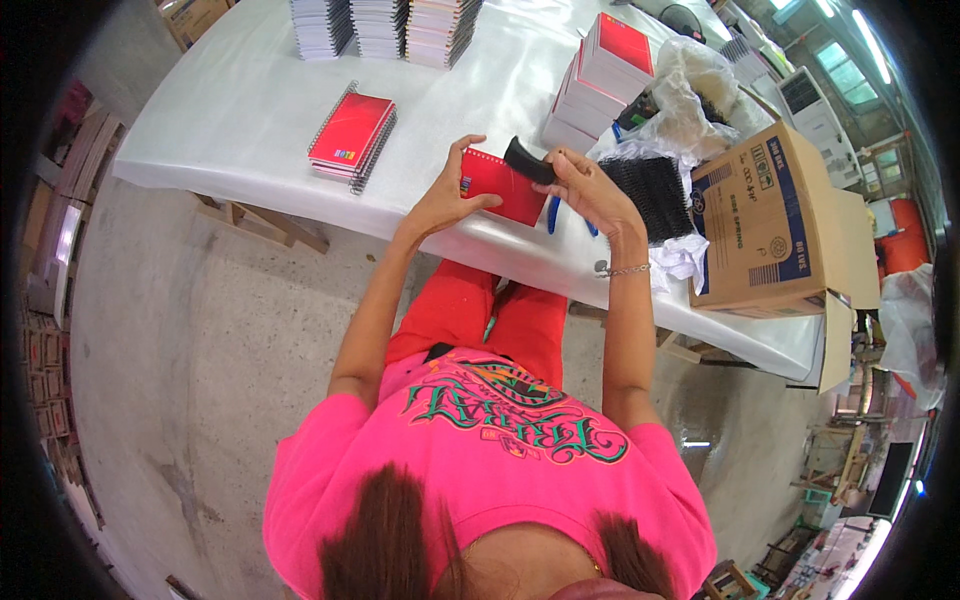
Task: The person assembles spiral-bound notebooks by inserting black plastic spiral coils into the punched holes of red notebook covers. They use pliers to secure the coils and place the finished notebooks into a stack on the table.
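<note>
A small red-covered notebook [515, 197] with holes along its top edge lies near the table's front edge. My left hand [455, 192] grips its left side, thumb on the cover and fingers at the upper edge. Pinched in my right hand [592, 188] is a curved black binding coil [527, 160], its bent length over the notebook's upper right corner. Blue tool handles [553, 214] show just below that hand, partly hidden. Right of it lies a pile of black binding coils [648, 198].
Spiral-bound red notebooks [352, 130] lie to the left. Tall notebook stacks [380, 28] stand at the back; red-topped blocks [610, 65] rise at back right. Crumpled plastic [690, 75] and an open cardboard box [775, 225] occupy the right of the white table [220, 130].
</note>
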`<state>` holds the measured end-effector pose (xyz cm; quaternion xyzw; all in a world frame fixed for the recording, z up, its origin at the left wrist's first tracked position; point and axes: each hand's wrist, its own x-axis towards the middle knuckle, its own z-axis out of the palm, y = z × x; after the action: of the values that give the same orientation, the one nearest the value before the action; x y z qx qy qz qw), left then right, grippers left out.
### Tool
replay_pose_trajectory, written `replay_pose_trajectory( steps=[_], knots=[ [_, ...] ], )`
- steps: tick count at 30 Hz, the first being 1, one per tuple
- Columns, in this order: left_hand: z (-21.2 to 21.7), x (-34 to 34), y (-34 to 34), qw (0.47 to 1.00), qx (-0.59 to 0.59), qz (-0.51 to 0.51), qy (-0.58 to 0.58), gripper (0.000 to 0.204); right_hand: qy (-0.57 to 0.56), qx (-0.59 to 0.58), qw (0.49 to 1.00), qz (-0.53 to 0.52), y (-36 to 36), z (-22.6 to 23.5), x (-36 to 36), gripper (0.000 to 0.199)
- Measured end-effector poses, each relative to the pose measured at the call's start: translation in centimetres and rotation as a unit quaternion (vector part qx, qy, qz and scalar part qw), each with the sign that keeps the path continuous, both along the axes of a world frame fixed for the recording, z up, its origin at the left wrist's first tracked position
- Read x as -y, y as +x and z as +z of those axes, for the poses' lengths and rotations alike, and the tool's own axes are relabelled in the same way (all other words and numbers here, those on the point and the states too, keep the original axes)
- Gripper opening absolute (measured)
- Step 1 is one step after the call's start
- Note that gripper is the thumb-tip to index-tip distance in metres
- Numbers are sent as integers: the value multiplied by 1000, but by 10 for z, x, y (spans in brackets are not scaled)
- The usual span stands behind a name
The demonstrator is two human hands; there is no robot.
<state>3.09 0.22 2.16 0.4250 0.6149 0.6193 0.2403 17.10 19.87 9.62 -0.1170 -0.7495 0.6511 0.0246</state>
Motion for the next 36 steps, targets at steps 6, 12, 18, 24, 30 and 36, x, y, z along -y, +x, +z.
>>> replay_pose_trajectory(
  steps=[6,12,18,24,30,36],
  knots=[
    [-15,-1,-9,997,27,-4,71,47,-213,-102,971,-42,-2,-19,-3,41],
    [-9,12,-26,994,72,-51,67,35,-123,-96,988,3,2,-6,-19,34],
    [-13,13,-24,992,104,-42,51,43,-112,-57,987,98,6,-6,-7,35],
    [-17,7,-16,989,137,-27,53,52,-29,12,999,-34,-6,-10,2,35],
    [-22,2,-18,992,100,-15,73,50,104,21,994,13,-7,5,10,35],
    [-19,3,-18,983,153,-53,81,51,139,108,983,50,-9,13,19,28]
  ],
)
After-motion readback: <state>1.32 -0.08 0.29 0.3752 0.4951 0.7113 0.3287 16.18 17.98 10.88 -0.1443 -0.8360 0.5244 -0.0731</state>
